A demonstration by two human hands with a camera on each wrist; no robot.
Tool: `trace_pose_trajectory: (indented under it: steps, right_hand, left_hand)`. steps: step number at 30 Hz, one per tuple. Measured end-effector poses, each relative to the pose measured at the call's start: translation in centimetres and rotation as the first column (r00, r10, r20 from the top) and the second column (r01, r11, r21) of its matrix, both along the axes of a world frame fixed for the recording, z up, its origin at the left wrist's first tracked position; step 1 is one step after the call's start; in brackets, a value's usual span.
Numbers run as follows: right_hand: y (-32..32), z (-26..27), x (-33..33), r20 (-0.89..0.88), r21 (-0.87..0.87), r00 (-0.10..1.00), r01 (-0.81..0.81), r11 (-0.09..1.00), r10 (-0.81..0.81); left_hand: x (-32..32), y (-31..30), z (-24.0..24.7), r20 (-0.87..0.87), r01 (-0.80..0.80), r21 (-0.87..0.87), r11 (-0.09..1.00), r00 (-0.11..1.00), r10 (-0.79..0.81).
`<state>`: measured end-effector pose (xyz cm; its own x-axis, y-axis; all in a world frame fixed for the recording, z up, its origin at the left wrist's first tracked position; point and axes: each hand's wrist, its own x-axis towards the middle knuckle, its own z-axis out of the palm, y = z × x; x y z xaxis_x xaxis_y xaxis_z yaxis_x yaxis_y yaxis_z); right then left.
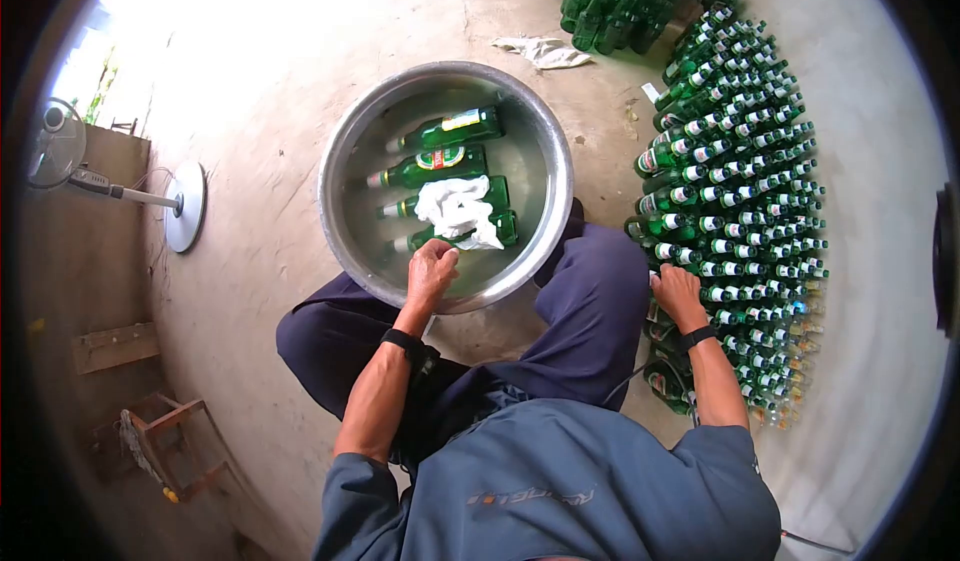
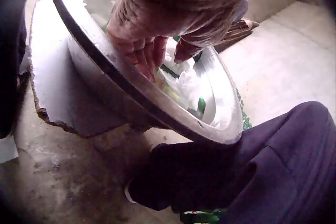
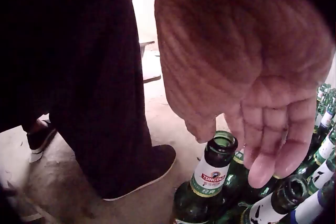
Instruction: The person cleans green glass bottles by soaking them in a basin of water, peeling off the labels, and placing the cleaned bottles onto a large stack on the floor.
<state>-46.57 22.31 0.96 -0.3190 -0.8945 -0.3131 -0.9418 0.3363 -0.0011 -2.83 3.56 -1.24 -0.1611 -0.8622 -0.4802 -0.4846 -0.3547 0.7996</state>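
A wide metal basin (image 1: pixel 556 161) of water stands before the person, with several green glass bottles (image 1: pixel 410 173) lying side by side in it. A crumpled white cloth (image 1: pixel 452 204) lies over the two nearest bottles. Inside the basin's near rim, the left hand (image 1: pixel 432 273) hangs with loosely bent fingers, close to the nearest bottle and the cloth. At the near edge of the standing bottles on the right, the right hand (image 1: pixel 680 293) reaches down. Its thumb is right at the mouth of a green Tsingtao bottle (image 3: pixel 211 174), while its other fingers extend loosely beside the neck.
Rows of upright green bottles (image 1: pixel 735 201) fill the right side, and another cluster (image 1: pixel 622 6) stands behind. A pale cloth (image 1: pixel 543 52) lies on the floor past the basin. At left are a standing fan (image 1: pixel 186 206) and a wooden frame (image 1: pixel 180 441).
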Motion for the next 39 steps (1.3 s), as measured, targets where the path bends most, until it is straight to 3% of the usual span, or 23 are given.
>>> trace_pose_trajectory:
  steps: [12, 16, 19, 21, 25, 27, 31, 39]
  right_hand:
    - [0.3, -2.5, 0.3, 0.019, 0.009, 1.0, 0.002, 1.0, -0.003]
    - [0.5, -3.0, 0.3, 0.047, -0.008, 0.998, 0.05, 0.999, -0.049]
    - [0.8, -3.4, 0.0, 0.051, -0.016, 0.998, 0.025, 1.0, -0.024]
    - [0.8, -3.6, -0.1, 0.06, -0.02, 0.998, 0.014, 1.0, -0.013]
    - [0.8, -3.8, -0.1, 0.048, -0.004, 0.999, 0.008, 1.0, -0.008]
    - [0.9, -3.3, 0.2, 0.084, -0.004, 0.996, -0.017, 1.0, 0.017]
    - [1.7, -4.5, -0.5, 0.091, -0.022, 0.994, -0.051, 0.998, 0.053]
    - [2.4, -3.7, -0.2, 0.115, -0.033, 0.993, 0.002, 0.999, 0.002]
  left_hand:
    - [0.2, 0.4, -0.2, 0.063, -0.025, -0.075, 0.997, 0.998, 0.029]
    - [0.4, 0.3, 0.2, 0.101, 0.005, -0.027, 1.0, 0.995, -0.002]
    - [0.6, 0.2, -0.5, 0.212, 0.039, -0.15, 0.988, 0.977, -0.006]
    - [0.5, 0.3, 0.2, 0.32, 0.057, -0.339, 0.939, 0.945, 0.058]
    - [0.5, -0.1, 0.5, 0.295, -0.036, -0.326, 0.945, 0.945, 0.138]
    - [0.6, -0.1, 0.0, 0.399, 0.097, -0.433, 0.896, 0.912, 0.094]
    - [0.5, -0.4, -0.8, 0.535, 0.243, -0.47, 0.849, 0.843, 0.055]
    - [0.3, -1.8, -1.2, 0.679, 0.407, -0.22, 0.886, 0.717, -0.161]
